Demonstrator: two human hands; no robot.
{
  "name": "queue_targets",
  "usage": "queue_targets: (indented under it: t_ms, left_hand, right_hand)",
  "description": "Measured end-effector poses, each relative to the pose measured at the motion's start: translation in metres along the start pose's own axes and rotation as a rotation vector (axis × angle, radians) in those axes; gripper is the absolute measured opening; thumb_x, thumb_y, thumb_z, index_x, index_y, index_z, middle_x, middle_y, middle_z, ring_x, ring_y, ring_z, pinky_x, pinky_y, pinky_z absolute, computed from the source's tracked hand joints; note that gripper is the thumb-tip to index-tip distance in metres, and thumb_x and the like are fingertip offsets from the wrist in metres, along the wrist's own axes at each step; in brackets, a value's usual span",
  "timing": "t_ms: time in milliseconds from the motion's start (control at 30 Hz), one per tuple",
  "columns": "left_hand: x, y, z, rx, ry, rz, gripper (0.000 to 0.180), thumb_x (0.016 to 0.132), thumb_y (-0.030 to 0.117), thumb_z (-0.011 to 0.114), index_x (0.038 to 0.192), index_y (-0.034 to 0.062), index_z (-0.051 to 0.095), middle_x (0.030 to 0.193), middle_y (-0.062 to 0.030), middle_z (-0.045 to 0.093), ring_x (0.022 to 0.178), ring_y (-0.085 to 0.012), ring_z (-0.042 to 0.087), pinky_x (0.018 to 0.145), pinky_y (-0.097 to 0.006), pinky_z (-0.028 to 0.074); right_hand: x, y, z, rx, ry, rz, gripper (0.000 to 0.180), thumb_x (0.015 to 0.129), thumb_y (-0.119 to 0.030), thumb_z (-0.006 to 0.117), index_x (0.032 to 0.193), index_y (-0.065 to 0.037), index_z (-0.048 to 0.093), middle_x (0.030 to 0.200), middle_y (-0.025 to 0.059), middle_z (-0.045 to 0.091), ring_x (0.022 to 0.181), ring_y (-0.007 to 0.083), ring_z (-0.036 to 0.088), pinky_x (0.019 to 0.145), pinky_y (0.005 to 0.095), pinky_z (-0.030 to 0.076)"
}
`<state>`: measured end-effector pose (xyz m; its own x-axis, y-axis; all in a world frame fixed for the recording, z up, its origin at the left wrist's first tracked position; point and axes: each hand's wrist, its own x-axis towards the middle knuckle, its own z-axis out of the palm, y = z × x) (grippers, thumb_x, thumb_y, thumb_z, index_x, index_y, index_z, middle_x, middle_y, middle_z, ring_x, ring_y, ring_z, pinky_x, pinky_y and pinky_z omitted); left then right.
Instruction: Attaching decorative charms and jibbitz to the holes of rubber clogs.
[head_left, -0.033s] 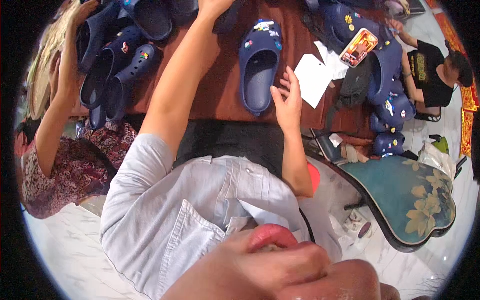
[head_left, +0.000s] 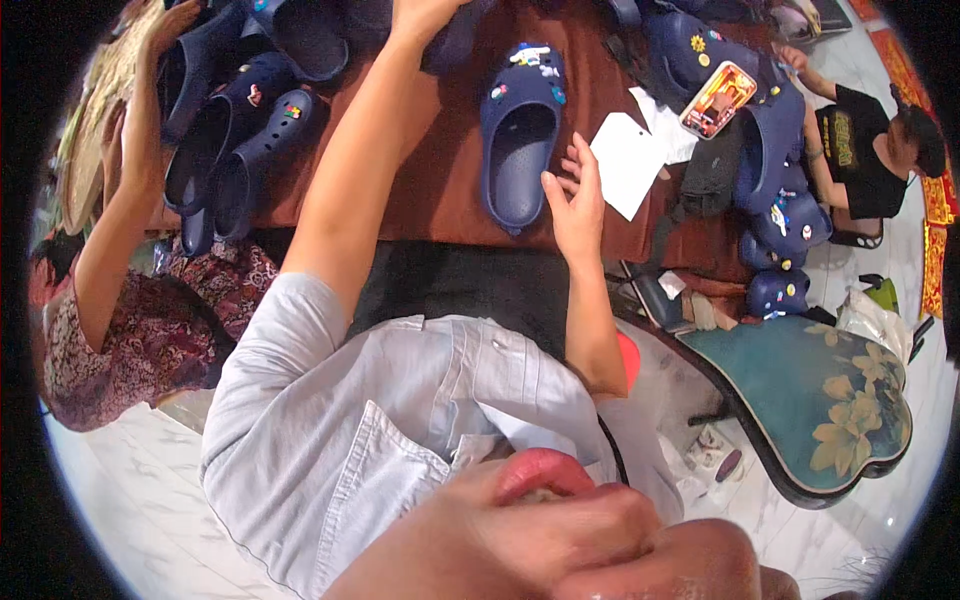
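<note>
A navy blue clog (head_left: 520, 165) with small colourful charms on its upper lies on the brown cloth, its toe pointing away from me. Beside its heel is my right hand (head_left: 577, 200), palm turned inward and fingers loosely apart, holding nothing. My left arm stretches far across the table. The left hand (head_left: 422, 14) meets the upper edge of the picture, so its fingers are mostly cut off. Next to that hand is another dark blue clog (head_left: 455, 45), partly hidden; whether the hand touches it I cannot tell.
Several blue clogs (head_left: 265, 140) crowd the left, where another person's arms (head_left: 135, 150) reach in. On the right are white paper cards (head_left: 628, 165), a phone (head_left: 718, 100), a black strap (head_left: 705, 180), and more charm-covered clogs (head_left: 785, 215). A co-worker (head_left: 860, 150) sits beyond; a teal chair back (head_left: 800, 390) stands nearer.
</note>
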<state>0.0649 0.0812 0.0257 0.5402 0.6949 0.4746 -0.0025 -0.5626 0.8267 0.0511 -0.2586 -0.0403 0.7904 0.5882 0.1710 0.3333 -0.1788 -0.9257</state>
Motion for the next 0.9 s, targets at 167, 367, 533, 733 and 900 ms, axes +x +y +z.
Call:
queue_targets:
  t_ms: [167, 367, 533, 733, 900]
  left_hand:
    - [-0.04, 0.012, -0.048, -0.824, -0.167, -0.29, 0.062, 0.087, 0.018, 0.056, 0.147, 0.0094, 0.045, 0.128, -0.0154, 0.061, 0.108, -0.028, 0.062, 0.095, -0.04, 0.049]
    - [-0.078, 0.03, -0.048, -1.694, -0.495, -0.247, 0.047, 0.084, 0.024, 0.052, 0.127, 0.0034, 0.059, 0.118, -0.0166, 0.067, 0.101, -0.0267, 0.066, 0.09, -0.038, 0.053]
    - [-0.109, 0.064, -0.012, -2.041, -0.64, -0.301, 0.067, 0.078, 0.017, 0.049, 0.144, 0.0074, 0.045, 0.132, -0.0158, 0.059, 0.123, -0.0324, 0.057, 0.109, -0.052, 0.042]
    - [-0.129, 0.057, 0.01, -1.496, -0.691, -0.492, 0.071, 0.079, 0.0, 0.053, 0.148, -0.0006, 0.039, 0.121, -0.0131, 0.063, 0.115, -0.0234, 0.06, 0.098, -0.036, 0.051]
    - [-0.09, 0.051, -0.015, -0.246, -0.308, -0.003, 0.055, 0.09, 0.009, 0.064, 0.143, 0.0047, 0.051, 0.108, -0.0078, 0.068, 0.101, -0.0196, 0.064, 0.087, -0.033, 0.052]
  right_hand:
    - [0.032, 0.01, 0.012, -0.038, -0.017, -0.087, 0.068, 0.088, -0.01, 0.069, 0.147, -0.002, 0.038, 0.142, 0.0246, 0.048, 0.129, 0.0391, 0.05, 0.104, 0.0437, 0.045]
    - [0.04, -0.012, 0.052, -0.058, -0.19, -0.184, 0.068, 0.094, -0.016, 0.064, 0.152, -0.003, 0.032, 0.146, 0.0258, 0.044, 0.135, 0.0404, 0.044, 0.112, 0.0444, 0.036]
    - [0.045, -0.028, 0.03, 0.745, -0.087, 0.02, 0.066, 0.107, -0.047, 0.037, 0.156, -0.007, 0.02, 0.147, 0.0195, 0.042, 0.132, 0.0257, 0.046, 0.11, 0.0393, 0.037]
    - [0.036, -0.046, -0.001, 0.684, 0.014, -0.057, 0.076, 0.091, -0.01, 0.063, 0.155, -0.006, 0.022, 0.144, 0.0164, 0.045, 0.13, 0.0272, 0.049, 0.111, 0.0393, 0.038]
    - [0.021, -0.028, -0.023, 0.715, 0.054, 0.146, 0.086, 0.074, 0.01, 0.056, 0.154, -0.003, 0.028, 0.142, 0.0179, 0.047, 0.127, 0.0291, 0.053, 0.107, 0.0381, 0.043]
